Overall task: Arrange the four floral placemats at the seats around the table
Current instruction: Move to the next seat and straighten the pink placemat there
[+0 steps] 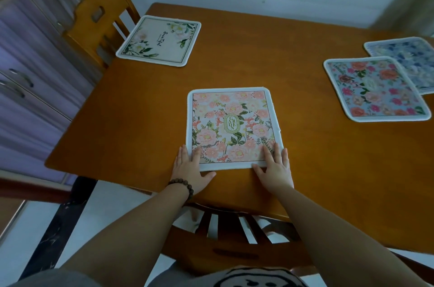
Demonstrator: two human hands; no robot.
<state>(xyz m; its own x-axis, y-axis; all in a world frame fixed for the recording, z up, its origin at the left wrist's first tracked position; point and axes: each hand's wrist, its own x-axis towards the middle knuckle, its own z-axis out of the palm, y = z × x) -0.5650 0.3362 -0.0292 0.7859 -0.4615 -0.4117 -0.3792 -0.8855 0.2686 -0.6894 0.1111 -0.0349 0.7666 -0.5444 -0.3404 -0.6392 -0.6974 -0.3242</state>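
Both hands, left and right, fingers spread flat on the pink placemat's near corners, at the worktop's near edge.

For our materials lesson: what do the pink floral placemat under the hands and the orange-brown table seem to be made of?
Pink floral placemat: probably printed fabric or soft foam; matte, with a pale, slightly uneven stitched-looking border. Orange-brown table: apparently varnished wood; smooth with a soft sheen, though the grain is barely visible, so laminate is possible.

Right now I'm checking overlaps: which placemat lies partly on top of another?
The pink-and-orange rose placemat on blue at the table's right side. Its far right corner covers the blue floral placemat; the other two lie alone.
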